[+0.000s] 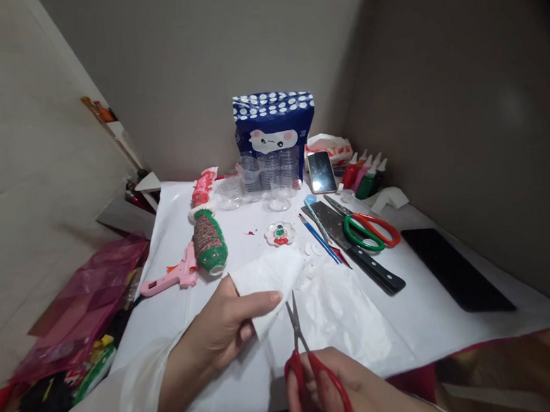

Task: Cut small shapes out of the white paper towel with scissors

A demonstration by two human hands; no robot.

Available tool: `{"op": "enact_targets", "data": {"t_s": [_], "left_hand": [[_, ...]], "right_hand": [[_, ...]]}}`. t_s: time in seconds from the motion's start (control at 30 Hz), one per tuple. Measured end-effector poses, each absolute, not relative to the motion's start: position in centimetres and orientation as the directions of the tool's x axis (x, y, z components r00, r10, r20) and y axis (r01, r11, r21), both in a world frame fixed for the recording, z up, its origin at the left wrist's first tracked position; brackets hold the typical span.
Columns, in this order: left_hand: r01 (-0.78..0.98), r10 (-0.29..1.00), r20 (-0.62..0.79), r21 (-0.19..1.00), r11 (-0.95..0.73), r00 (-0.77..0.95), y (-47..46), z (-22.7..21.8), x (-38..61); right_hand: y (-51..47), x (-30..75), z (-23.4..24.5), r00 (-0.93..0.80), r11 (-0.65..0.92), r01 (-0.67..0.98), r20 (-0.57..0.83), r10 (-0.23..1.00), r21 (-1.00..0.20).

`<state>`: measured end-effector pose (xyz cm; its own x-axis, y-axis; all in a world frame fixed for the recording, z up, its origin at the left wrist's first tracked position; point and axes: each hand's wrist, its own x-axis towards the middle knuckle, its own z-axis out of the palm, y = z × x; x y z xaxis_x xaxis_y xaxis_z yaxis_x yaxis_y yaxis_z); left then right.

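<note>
My left hand (225, 327) pinches a folded white tissue sheet (269, 279) between thumb and fingers, just above the white-covered table (426, 308). My right hand (340, 391) grips red-handled scissors (310, 359), thumb and fingers through the loops. The blades point up and away, nearly closed, with their tips at the edge of the tissue beside my left thumb. More crumpled white tissue (340, 309) lies flat on the table to the right of the scissors.
A pink glue gun (171, 276), a glittery green cone (209, 243), green-and-red scissors (369, 227), a black-handled knife (359, 250), blue brushes (319, 237), a small paint dish (280, 234), clear cups (267, 175), a blue dotted bag (273, 123), a phone (321, 172), paint bottles (365, 175), a black slab (456, 268).
</note>
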<state>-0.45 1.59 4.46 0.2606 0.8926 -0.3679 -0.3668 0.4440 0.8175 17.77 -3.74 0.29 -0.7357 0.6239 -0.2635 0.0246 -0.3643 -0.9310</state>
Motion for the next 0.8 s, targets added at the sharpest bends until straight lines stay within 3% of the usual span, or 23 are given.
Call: {"op": "enact_targets", "data": {"t_s": [0.13,0.27,0.47,0.63,0.8], "left_hand": [[-0.424,0.879,-0.441,0.772,0.474,0.181,2.1,4.8,-0.6],[-0.521,0.870,-0.397,0.697,0.492,0.292,2.3,4.7,-0.7],[-0.608,0.902,-0.311,0.667,0.431,0.299,1.8,4.7,-0.8],[-0.632,0.920,-0.280,0.670,0.391,0.273,1.9,5.2,-0.6],[-0.548,0.906,-0.313,0.722,0.422,0.286,1.8,5.5,-0.8]], "right_hand": [[-4.1,17.3,0.3,-0.701,-0.344,0.089,-0.304,0.645,-0.935],[-4.3,16.9,0.2,-0.694,-0.399,0.127,-0.368,0.618,-0.908],[-3.9,16.4,-0.1,-0.812,-0.468,0.070,-0.323,0.486,-0.881],[-3.6,16.1,0.0,-0.844,-0.412,-0.031,-0.197,0.499,-0.911],[-3.4,16.4,-0.1,-0.823,-0.379,-0.007,-0.210,0.528,-0.926]]}}
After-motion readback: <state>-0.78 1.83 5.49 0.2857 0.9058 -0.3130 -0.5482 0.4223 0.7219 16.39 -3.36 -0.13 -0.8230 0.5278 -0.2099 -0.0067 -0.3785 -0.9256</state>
